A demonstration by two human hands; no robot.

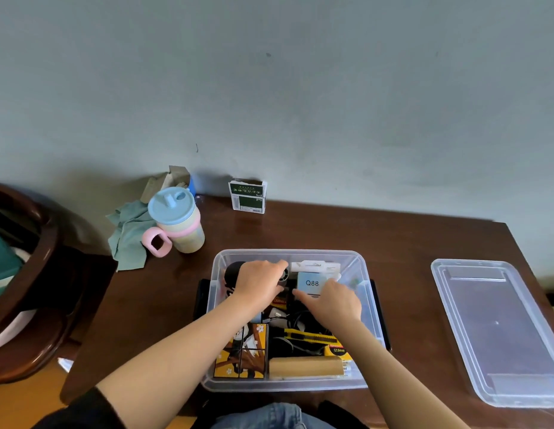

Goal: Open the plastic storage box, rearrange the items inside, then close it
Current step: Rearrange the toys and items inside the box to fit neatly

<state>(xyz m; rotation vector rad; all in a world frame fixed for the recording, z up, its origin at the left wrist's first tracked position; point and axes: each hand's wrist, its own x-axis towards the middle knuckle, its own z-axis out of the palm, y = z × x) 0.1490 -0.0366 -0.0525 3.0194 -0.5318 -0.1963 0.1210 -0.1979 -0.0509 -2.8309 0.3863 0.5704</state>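
The clear plastic storage box (288, 252) stands open on the brown table, and both hands are inside it. My left hand (260, 281) curls its fingers over a small black round item (284, 276) at the back of the box. My right hand (333, 300) grips a light blue box marked Q88 (311, 283) between thumb and fingers. A white package (316, 267) lies behind the blue box. Toward the front lie an orange picture-cube set (241, 351), a yellow utility knife (312, 337), black cables (300, 320) and a tan block (305, 366).
The box's clear lid (498, 332) lies flat on the table to the right. At the back left stand a pastel lidded cup (179, 221) and a green cloth (130, 233). A small green-and-white carton (247, 196) stands against the wall. A dark wooden chair (31, 274) is at the left.
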